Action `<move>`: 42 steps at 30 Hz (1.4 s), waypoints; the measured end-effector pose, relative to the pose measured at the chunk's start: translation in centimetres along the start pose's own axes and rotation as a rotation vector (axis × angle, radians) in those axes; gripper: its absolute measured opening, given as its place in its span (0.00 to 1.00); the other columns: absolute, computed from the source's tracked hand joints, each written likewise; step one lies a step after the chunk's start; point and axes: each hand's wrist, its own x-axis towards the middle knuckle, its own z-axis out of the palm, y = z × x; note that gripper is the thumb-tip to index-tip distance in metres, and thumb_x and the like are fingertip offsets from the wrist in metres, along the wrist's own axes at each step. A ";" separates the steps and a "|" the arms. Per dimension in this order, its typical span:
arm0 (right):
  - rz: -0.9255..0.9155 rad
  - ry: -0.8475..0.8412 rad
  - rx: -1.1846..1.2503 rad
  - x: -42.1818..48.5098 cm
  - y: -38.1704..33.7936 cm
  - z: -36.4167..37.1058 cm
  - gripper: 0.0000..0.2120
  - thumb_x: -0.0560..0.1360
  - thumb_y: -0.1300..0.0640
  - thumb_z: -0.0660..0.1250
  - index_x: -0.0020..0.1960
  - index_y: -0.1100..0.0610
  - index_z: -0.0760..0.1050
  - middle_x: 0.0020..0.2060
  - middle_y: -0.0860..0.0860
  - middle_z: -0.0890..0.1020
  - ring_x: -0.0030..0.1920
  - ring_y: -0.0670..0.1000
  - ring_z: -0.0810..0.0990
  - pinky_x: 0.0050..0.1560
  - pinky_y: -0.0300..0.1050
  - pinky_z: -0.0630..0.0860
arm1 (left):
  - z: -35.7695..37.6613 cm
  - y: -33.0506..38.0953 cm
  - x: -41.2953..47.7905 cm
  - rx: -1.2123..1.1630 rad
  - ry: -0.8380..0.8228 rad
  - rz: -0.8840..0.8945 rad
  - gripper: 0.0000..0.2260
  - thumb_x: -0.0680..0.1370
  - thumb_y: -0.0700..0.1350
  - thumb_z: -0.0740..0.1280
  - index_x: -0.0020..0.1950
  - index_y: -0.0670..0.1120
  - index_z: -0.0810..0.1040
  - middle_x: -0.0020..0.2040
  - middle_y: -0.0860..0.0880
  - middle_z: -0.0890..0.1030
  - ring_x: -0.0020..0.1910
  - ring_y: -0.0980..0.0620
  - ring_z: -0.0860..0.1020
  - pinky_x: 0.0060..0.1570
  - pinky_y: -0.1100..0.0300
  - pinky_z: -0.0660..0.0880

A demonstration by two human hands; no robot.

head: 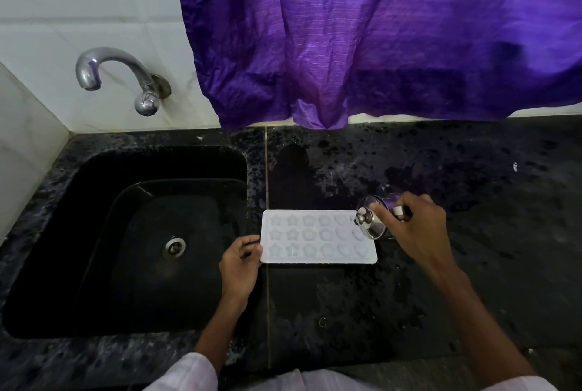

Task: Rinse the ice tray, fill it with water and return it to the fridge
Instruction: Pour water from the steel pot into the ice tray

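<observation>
Sleeve (pixel 192 371): pale cloth at the bottom edge, nearest of all, with both forearms reaching out over the counter (pixel 441 280).
Left hand (pixel 239 261): fingers and thumb curled on the left short edge of the ice tray (pixel 315 247), pinching it steady.
Right hand (pixel 415 227): wrapped tight around a small steel jug (pixel 373 217), which is tipped on its side over the tray's right end.
Ice tray: lies flat on the black counter, just right of the sink (pixel 94 233); it has star, flower and heart moulds. Whether they hold water cannot be told.
Stage: probably filling, with the return to the fridge yet to come.
Risk, pouring: the moulds look shallow, so a fast tip would likely flood over the rim onto the counter.
Risk, lid: the jug's knobbed lid faces downward and could slip off onto the tray.
Risk, carrying: a thin, full tray may flex and spill when lifted by one edge.
Around: a tap (pixel 104 66) on the tiled wall above the sink, and a purple curtain (pixel 378 28) hanging down to the counter's back edge.
In the way: the jug hides the tray's upper right moulds.
</observation>
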 end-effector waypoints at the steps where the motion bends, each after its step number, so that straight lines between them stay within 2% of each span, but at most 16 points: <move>1: 0.000 0.000 0.000 -0.1 0.0 0.0 0.22 0.69 0.51 0.77 0.30 0.56 0.66 0.24 0.45 0.68 0.32 0.49 0.66 0.31 0.37 0.60 | 0.0 0.0 0.0 0.002 0.000 -0.001 0.09 0.78 0.38 0.71 0.54 0.51 0.81 0.48 0.49 0.87 0.49 0.49 0.86 0.55 0.43 0.82; 16: -0.021 -0.015 -0.010 -0.9 0.1 0.1 0.22 0.69 0.50 0.78 0.30 0.57 0.67 0.24 0.44 0.68 0.33 0.51 0.68 0.30 0.38 0.62 | 0.0 0.1 -0.2 0.003 -0.003 -0.004 0.09 0.79 0.38 0.70 0.52 0.52 0.81 0.49 0.49 0.87 0.50 0.49 0.85 0.55 0.44 0.82; 25: -0.024 -0.025 -0.011 -1.6 -0.1 -0.1 0.24 0.68 0.50 0.78 0.29 0.55 0.65 0.23 0.44 0.66 0.32 0.47 0.65 0.29 0.37 0.61 | 0.0 0.1 -0.3 -0.006 0.003 -0.012 0.08 0.79 0.39 0.70 0.53 0.51 0.81 0.48 0.49 0.87 0.49 0.49 0.86 0.55 0.43 0.82; 37: 0.012 -0.062 0.011 -3.0 -0.4 -0.3 0.23 0.69 0.50 0.78 0.30 0.55 0.65 0.24 0.45 0.68 0.33 0.48 0.67 0.30 0.38 0.63 | 0.0 0.2 -0.4 0.016 0.012 0.005 0.08 0.79 0.39 0.70 0.53 0.52 0.81 0.47 0.50 0.87 0.49 0.50 0.86 0.54 0.43 0.82; 42: 0.009 -0.064 0.016 -3.1 -0.5 -0.5 0.24 0.69 0.51 0.78 0.29 0.52 0.62 0.24 0.44 0.66 0.32 0.46 0.64 0.30 0.38 0.61 | 0.0 0.4 -0.5 0.015 0.011 0.007 0.08 0.79 0.39 0.71 0.52 0.52 0.81 0.48 0.50 0.86 0.49 0.50 0.85 0.55 0.44 0.82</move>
